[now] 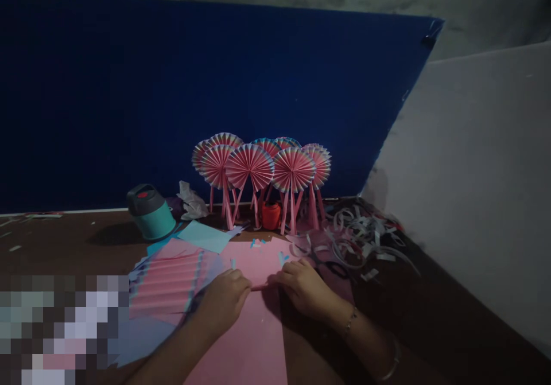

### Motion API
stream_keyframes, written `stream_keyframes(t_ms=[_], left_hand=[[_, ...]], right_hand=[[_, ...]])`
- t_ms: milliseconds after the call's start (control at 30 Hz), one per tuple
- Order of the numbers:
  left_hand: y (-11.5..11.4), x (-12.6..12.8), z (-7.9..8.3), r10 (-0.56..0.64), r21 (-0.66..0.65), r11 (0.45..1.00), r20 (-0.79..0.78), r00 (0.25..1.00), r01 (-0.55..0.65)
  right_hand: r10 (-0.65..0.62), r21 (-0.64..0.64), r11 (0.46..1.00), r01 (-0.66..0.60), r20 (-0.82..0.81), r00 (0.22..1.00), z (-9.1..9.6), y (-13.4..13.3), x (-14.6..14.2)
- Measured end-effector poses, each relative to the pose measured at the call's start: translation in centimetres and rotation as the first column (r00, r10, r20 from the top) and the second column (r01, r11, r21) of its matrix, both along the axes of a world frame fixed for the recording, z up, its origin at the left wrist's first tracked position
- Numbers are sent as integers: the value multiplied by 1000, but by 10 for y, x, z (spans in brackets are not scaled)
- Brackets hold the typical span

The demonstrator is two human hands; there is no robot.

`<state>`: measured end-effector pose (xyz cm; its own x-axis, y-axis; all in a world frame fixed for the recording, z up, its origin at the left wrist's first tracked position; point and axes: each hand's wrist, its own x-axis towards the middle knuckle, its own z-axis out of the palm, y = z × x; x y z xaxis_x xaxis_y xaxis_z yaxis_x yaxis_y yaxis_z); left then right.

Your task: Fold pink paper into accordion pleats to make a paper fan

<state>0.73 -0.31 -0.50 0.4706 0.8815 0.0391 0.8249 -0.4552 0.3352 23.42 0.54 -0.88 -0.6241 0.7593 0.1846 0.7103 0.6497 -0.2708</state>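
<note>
nearest, a flat pink paper sheet (241,345) lies on the dark brown wooden tabletop (64,256), under the work; if it slid, the work above could shift with it. over it, the left hand (227,294) and the right hand (303,284) each have bent fingers closed in on one end of a narrow pink paper strip (260,287), which lies level between them; the exact fingertip contact is hidden. uneven pressure from the two sides could skew or crease the strip. to the left, just beside the left forearm, lies a pleated pink paper sheet with pale blue edges (166,284); a dragged forearm could flatten its folds. beyond the right hand, a loose heap of curled pale paper strips (361,238) could snag on the bracelet if that arm swung outward. farther back, round pleated pink paper fans on pink paper legs (249,170) stand close together before a dark blue board (215,86); a knock to one could topple its neighbours, the legs being thin.
</note>
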Motion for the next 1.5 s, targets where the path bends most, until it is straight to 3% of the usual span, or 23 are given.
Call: stream_keyframes(t_ms=[167, 367, 700, 1000, 1500], left_hand=[[5, -10, 11, 157, -185, 975, 183, 970, -123], [13, -13, 1, 198, -170, 973, 254, 947, -158], [20, -13, -9, 282, -179, 955, 284, 916, -239], [22, -13, -14, 267, -168, 959, 283, 921, -227], [17, -10, -11, 189, -76, 981, 152, 970, -179]], right_hand=[[-138, -53, 990, 130, -208, 968, -11, 8, 4], [-146, -76, 989, 129, -288, 946, -18, 15, 6], [-306, -158, 950, 269, -305, 902, -18, 19, -1], [-341, -204, 935, 289, -300, 891, -17, 20, -2], [-323, -135, 945, 297, -251, 913, -33, 25, 0]])
